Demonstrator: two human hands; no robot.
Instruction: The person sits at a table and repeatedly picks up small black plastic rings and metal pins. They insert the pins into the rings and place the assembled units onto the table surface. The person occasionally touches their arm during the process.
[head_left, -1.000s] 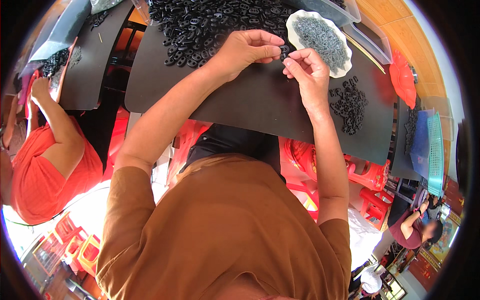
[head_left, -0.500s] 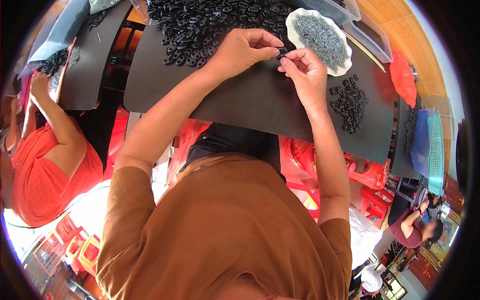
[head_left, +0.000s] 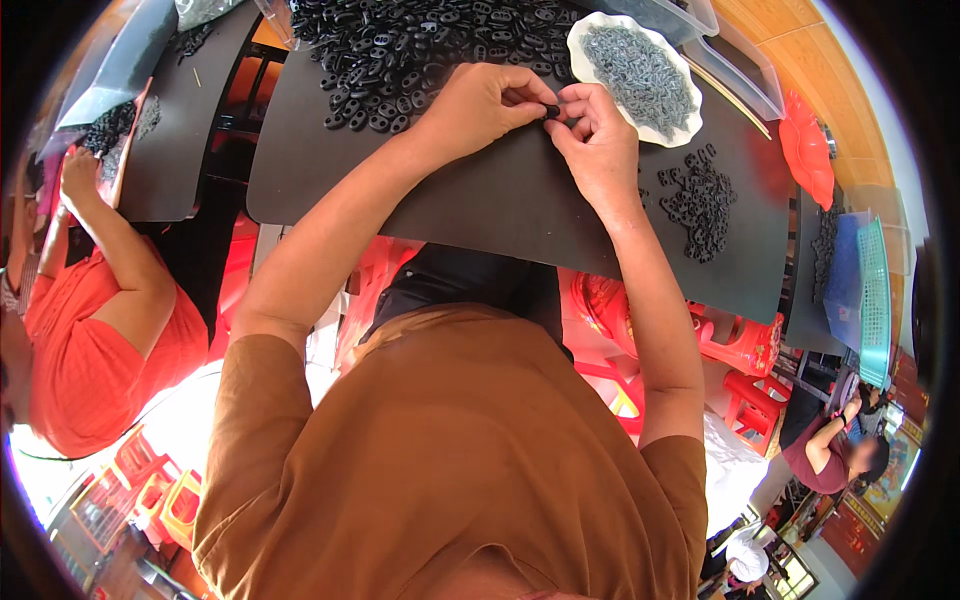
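Note:
My left hand (head_left: 482, 108) pinches a small black cord lock (head_left: 551, 112) between thumb and forefinger, over the table near the large heap. Meeting it from the other side, my right hand (head_left: 600, 137) has its thumb and fingers bent round the same piece. Fingertips cover most of that piece. Beyond my hands lies a big heap of black oval two-hole cord locks (head_left: 400, 60). Beside my right hand, a white scalloped bowl (head_left: 693, 118) is full of small metal springs (head_left: 640, 75). A smaller pile of black pieces (head_left: 700, 205) lies to the right of my right forearm.
Under all this is a dark table (head_left: 480, 215) with a rounded front edge. Clear plastic bins (head_left: 740, 75) and a red scalloped dish (head_left: 806, 150) stand at right. A co-worker in red (head_left: 110, 330) works at another table on the left. Red stools (head_left: 750, 400) stand below.
Both hands have shifted slightly left with the small black piece between them. My right fingers have changed their hold around it. The heaps and bowl look the same.

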